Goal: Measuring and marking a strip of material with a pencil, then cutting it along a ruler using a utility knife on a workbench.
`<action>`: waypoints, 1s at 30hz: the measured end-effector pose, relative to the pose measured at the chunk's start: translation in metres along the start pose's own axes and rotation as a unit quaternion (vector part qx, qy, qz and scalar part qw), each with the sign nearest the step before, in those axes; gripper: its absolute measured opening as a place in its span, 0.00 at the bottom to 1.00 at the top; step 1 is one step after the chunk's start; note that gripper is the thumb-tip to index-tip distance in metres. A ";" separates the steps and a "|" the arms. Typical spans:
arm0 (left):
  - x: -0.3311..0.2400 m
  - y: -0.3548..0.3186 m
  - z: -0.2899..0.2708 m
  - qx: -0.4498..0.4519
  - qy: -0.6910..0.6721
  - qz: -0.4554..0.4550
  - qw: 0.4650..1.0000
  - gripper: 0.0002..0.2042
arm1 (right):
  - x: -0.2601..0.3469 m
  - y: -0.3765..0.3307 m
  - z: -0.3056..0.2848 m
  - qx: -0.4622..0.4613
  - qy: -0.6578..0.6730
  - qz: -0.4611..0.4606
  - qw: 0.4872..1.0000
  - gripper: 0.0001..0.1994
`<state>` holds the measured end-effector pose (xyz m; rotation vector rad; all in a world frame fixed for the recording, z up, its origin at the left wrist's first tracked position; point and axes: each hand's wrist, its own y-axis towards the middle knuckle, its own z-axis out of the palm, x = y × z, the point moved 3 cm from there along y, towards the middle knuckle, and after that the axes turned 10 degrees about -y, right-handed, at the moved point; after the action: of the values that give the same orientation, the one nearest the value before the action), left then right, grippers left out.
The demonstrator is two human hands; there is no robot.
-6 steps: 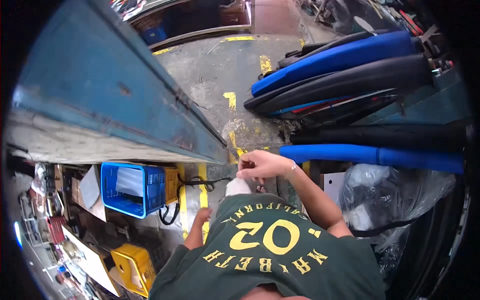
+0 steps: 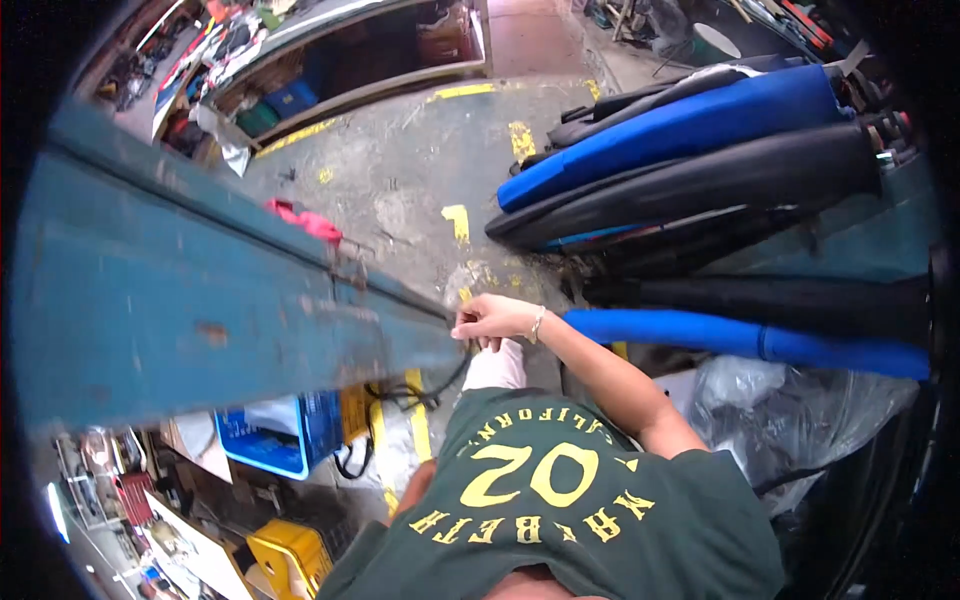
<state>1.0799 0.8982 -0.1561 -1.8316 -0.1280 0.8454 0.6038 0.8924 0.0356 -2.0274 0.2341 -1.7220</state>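
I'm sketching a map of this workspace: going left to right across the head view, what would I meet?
Blue crate → yellow floor stripes beside it → the person's right hand → clear plastic bag.

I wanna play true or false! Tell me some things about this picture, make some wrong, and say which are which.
1. The right hand has a bracelet at its wrist. True.
2. The shirt is white. False: it is dark green with yellow print.
3. The right hand is inside the blue crate. False: it is apart from the crate and appears near the end of the blue-green panel.
4. A blue roll lies at the upper right. True.
5. The floor has yellow marks. True.
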 end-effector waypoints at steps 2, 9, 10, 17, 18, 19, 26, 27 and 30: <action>-0.072 0.035 -0.020 0.005 0.028 0.020 0.999 0.20 | -0.068 0.052 -0.034 -0.061 -0.033 0.065 0.995 0.16; -0.231 0.097 -0.046 -0.016 0.050 0.052 0.997 0.20 | -0.302 0.011 -0.117 0.010 -0.288 0.368 0.884 0.18; -0.230 0.099 -0.051 -0.031 0.045 0.044 0.998 0.20 | -0.288 0.001 -0.132 -0.030 -0.239 0.425 0.872 0.17; -0.307 0.160 -0.045 -0.075 0.017 0.057 0.995 0.20 | -0.307 0.082 -0.213 -0.077 -0.038 0.355 0.931 0.06; -0.318 0.170 -0.040 -0.085 0.010 0.056 0.995 0.20 | -0.294 0.106 -0.223 -0.091 -0.033 0.336 0.937 0.07; -0.336 0.181 -0.029 -0.081 0.006 0.061 0.995 0.20 | -0.305 0.127 -0.235 -0.102 0.011 0.349 0.931 0.10; -0.412 0.261 -0.006 -0.107 0.005 0.060 0.992 0.20 | -0.219 0.273 -0.319 -0.037 -0.306 0.154 0.939 0.20; -0.417 0.267 -0.010 -0.109 0.008 0.055 0.992 0.20 | -0.206 0.289 -0.335 -0.037 -0.308 0.146 0.939 0.19; -0.419 0.291 0.000 -0.104 0.016 0.039 0.994 0.20 | -0.191 0.308 -0.382 -0.050 -0.190 0.186 0.963 0.12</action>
<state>0.6829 0.5804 -0.2004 -2.0545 -0.1294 0.8836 0.2487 0.6116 -0.2331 -2.1687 0.5422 -1.0924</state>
